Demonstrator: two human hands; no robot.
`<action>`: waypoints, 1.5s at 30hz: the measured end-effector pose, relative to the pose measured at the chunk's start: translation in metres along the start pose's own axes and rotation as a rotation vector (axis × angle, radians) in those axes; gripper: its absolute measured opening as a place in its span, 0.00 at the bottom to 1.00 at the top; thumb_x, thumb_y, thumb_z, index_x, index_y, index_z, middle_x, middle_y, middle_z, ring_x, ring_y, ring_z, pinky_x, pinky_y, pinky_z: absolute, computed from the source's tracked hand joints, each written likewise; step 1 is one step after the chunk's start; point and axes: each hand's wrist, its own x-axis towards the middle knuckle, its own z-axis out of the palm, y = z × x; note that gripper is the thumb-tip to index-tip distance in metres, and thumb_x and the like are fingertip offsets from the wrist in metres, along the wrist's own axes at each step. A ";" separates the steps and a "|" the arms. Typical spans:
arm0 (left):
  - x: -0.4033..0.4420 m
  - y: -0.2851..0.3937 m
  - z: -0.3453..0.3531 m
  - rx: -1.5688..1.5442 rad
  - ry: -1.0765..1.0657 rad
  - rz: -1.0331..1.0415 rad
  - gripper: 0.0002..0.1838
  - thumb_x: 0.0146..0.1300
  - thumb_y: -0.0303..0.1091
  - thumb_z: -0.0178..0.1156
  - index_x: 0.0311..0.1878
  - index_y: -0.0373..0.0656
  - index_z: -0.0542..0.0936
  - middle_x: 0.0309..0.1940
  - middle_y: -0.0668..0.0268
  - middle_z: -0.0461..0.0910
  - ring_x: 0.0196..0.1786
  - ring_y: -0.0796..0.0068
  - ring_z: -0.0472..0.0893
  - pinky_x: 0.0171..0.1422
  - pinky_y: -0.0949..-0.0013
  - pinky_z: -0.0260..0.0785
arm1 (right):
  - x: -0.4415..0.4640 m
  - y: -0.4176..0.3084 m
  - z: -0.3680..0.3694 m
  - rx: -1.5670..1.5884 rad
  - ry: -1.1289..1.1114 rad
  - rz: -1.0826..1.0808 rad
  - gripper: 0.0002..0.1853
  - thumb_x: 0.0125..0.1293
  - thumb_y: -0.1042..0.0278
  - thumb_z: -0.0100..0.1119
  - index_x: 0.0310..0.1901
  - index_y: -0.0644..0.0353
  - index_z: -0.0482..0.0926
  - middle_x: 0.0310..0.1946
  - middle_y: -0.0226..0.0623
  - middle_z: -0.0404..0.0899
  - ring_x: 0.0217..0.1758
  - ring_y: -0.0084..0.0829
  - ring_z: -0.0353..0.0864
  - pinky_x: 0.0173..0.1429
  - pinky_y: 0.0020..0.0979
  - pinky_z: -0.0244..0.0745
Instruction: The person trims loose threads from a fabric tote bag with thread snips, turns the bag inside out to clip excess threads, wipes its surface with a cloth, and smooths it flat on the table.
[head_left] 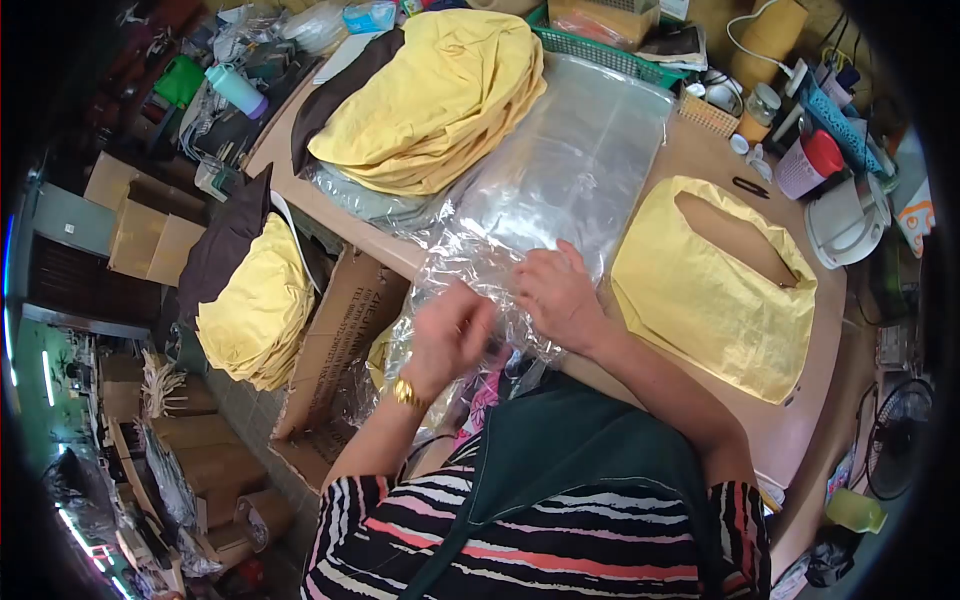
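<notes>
A clear plastic bag [452, 262] lies crumpled at the near edge of the table, on a stack of flat clear plastic bags [590, 130]. My left hand [455, 335], slightly blurred, has its fingers curled on the bag's near part. Beside it, my right hand [558, 297] bends its fingers onto the same plastic, the thumb side pointing away from me. Both fingertips are partly hidden. Just right of my right hand, a yellow fabric bag [655, 265] with a long oval opening lies flat.
A tall pile of yellow fabric bags [430, 110] sits at the table's back left. Another yellow pile [255, 310] stands lower left, near an open cardboard box [335, 340]. Black thread snips [750, 187], a pink basket [800, 170] and a white tape roll [845, 220] line the right side.
</notes>
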 end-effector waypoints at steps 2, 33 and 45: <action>-0.015 0.011 0.007 -0.061 -0.286 -0.027 0.10 0.59 0.31 0.67 0.41 0.39 0.80 0.38 0.56 0.79 0.33 0.56 0.82 0.36 0.61 0.74 | 0.016 -0.003 -0.015 0.104 0.121 0.057 0.06 0.57 0.74 0.63 0.34 0.57 0.76 0.43 0.35 0.79 0.52 0.39 0.76 0.65 0.47 0.62; 0.083 -0.060 -0.102 -1.521 0.112 -0.374 0.24 0.78 0.46 0.43 0.69 0.44 0.67 0.57 0.60 0.78 0.47 0.74 0.81 0.45 0.73 0.76 | 0.001 0.019 -0.241 0.544 -0.539 0.400 0.08 0.59 0.70 0.68 0.37 0.63 0.82 0.22 0.26 0.76 0.30 0.20 0.76 0.42 0.24 0.72; 0.098 -0.083 -0.029 -1.902 -0.019 -0.451 0.25 0.79 0.44 0.39 0.75 0.51 0.61 0.70 0.56 0.68 0.62 0.58 0.76 0.60 0.53 0.74 | -0.104 0.065 -0.232 1.410 0.179 0.609 0.37 0.57 0.49 0.72 0.58 0.61 0.63 0.31 0.25 0.71 0.28 0.14 0.67 0.30 0.17 0.62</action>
